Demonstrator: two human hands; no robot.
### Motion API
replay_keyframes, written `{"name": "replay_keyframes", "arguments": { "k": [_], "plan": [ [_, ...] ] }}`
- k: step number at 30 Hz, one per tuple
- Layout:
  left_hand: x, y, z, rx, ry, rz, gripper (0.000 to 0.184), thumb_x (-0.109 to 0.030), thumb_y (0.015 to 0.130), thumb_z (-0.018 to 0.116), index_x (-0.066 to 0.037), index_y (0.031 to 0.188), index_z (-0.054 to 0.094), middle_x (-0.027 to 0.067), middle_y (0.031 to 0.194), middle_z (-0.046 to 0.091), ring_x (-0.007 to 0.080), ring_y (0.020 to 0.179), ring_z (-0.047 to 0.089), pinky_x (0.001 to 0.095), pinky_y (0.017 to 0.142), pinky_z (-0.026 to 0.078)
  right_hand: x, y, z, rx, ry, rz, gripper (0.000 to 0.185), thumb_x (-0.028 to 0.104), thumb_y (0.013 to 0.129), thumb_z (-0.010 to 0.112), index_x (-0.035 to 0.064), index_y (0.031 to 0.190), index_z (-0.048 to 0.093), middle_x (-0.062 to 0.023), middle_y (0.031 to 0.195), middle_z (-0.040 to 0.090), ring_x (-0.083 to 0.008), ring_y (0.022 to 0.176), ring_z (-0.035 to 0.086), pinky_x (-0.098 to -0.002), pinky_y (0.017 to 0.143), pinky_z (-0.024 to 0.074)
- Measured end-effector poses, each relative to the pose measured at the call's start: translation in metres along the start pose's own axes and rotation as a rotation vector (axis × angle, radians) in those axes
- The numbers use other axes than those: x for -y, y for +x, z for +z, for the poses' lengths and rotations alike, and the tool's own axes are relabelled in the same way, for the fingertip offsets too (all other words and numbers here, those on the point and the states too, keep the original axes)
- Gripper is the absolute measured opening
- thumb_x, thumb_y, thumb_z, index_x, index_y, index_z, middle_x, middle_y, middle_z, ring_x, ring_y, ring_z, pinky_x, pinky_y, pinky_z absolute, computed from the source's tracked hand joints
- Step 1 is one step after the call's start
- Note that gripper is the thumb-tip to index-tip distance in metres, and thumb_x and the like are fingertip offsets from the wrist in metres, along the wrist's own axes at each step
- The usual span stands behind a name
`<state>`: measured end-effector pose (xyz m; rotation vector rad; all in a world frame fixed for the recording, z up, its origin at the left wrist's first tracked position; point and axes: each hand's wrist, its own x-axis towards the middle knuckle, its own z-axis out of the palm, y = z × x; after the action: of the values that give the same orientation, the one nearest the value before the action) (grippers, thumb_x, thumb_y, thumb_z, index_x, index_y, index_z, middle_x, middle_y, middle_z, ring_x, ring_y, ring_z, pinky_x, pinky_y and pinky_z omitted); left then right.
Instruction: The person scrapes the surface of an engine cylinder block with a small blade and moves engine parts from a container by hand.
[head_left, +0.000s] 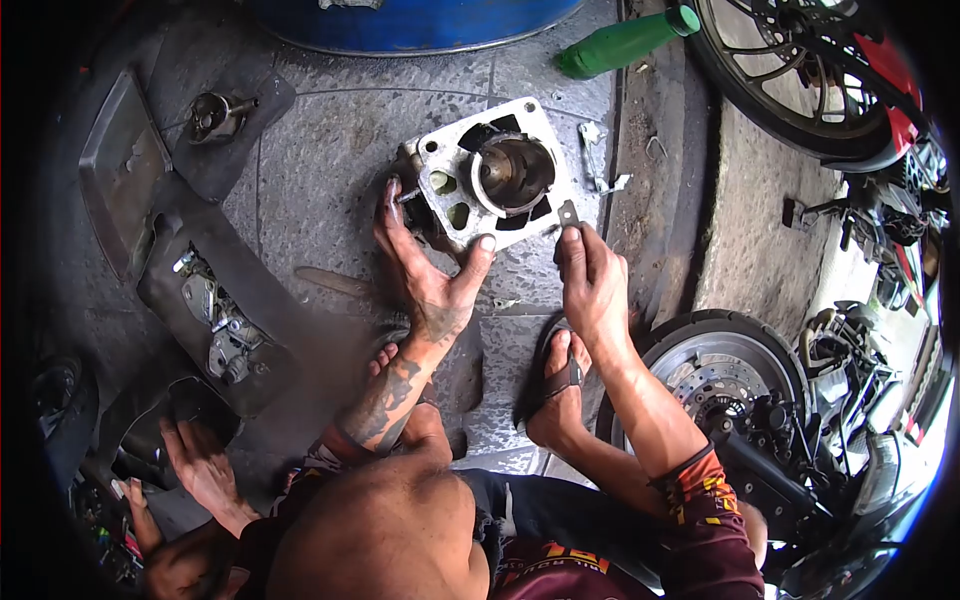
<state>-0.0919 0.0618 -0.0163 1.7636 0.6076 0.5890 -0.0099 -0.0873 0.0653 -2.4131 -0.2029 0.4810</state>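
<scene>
My left hand [432, 285] grips a metal engine cylinder block [443, 222] from its lower left side, thumb on the near edge of the flat top face. The block is tilted towards me, its round bore and several side openings showing. At its near right corner, my right hand [597, 280] pinches a small flat metal blade [568, 213] with a hole near its tip. Whether the blade touches the block's face, I cannot tell. Part of the block's underside is hidden behind my left hand.
A green bottle [630, 43] lies beside a blue drum [420, 30]. Metal parts [218, 325] rest on a dark panel at left, near another person's hand [205, 465]. Motorcycle wheels [715, 365] stand on the right. Torn scraps [597, 160] lie on the floor.
</scene>
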Motion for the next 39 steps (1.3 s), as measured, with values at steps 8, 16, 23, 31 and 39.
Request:
{"name": "replay_keyframes", "arguments": {
  "k": [8, 16, 23, 31, 39],
  "plan": [
    [-0.001, 0.000, 0.000, -0.007, -0.053, -0.023, 0.106, -0.035, 0.076, 0.083, 0.004, 0.153, 0.021, 0.0277, 0.145, 0.028, 0.0399, 0.136, 0.032, 0.0518, 0.114, 0.028, 0.001, -0.005, 0.005, 0.037, 0.011, 0.018, 0.032, 0.024, 0.105, 0.048, -0.0009, 0.087, 0.057, -0.0236, 0.070, 0.063, -0.0460, 0.070, 0.063, -0.0518, 0.064, 0.0463],
    [-0.002, -0.001, 0.001, -0.001, -0.119, -0.064, 0.105, -0.033, 0.077, 0.083, 0.004, 0.153, 0.021, 0.0276, 0.144, 0.028, 0.0396, 0.136, 0.032, 0.0520, 0.113, 0.027, 0.006, -0.013, 0.009, 0.071, 0.039, -0.004, 0.035, 0.024, 0.105, 0.047, -0.0020, 0.085, 0.059, -0.0214, 0.070, 0.064, -0.0414, 0.069, 0.067, -0.0461, 0.065, 0.0493],
    [0.001, 0.000, 0.001, -0.012, -0.090, -0.007, 0.105, -0.032, 0.076, 0.083, 0.005, 0.153, 0.020, 0.0277, 0.144, 0.029, 0.0397, 0.135, 0.032, 0.0520, 0.113, 0.027, 0.010, -0.012, 0.009, 0.055, 0.031, 0.025, 0.029, 0.022, 0.105, 0.047, -0.0007, 0.090, 0.058, -0.0220, 0.070, 0.064, -0.0442, 0.069, 0.066, -0.0498, 0.062, 0.0480],
    [0.001, -0.001, 0.001, -0.002, -0.058, -0.003, 0.107, -0.033, 0.076, 0.083, 0.005, 0.153, 0.020, 0.0284, 0.144, 0.027, 0.0402, 0.135, 0.032, 0.0522, 0.113, 0.027, 0.010, -0.020, 0.026, -0.007, 0.028, -0.036, 0.028, 0.021, 0.105, 0.048, -0.0004, 0.089, 0.057, -0.0224, 0.066, 0.063, -0.0437, 0.064, 0.065, -0.0508, 0.060, 0.0463],
    [0.002, 0.000, 0.002, -0.008, -0.058, 0.018, 0.106, -0.034, 0.077, 0.083, 0.005, 0.153, 0.019, 0.0283, 0.144, 0.027, 0.0405, 0.135, 0.031, 0.0528, 0.114, 0.026, 0.004, -0.019, 0.022, -0.083, -0.019, -0.056, 0.025, 0.017, 0.103, 0.051, -0.0007, 0.086, 0.056, -0.0241, 0.064, 0.061, -0.0468, 0.064, 0.063, -0.0511, 0.056, 0.0469]
  ]
}}
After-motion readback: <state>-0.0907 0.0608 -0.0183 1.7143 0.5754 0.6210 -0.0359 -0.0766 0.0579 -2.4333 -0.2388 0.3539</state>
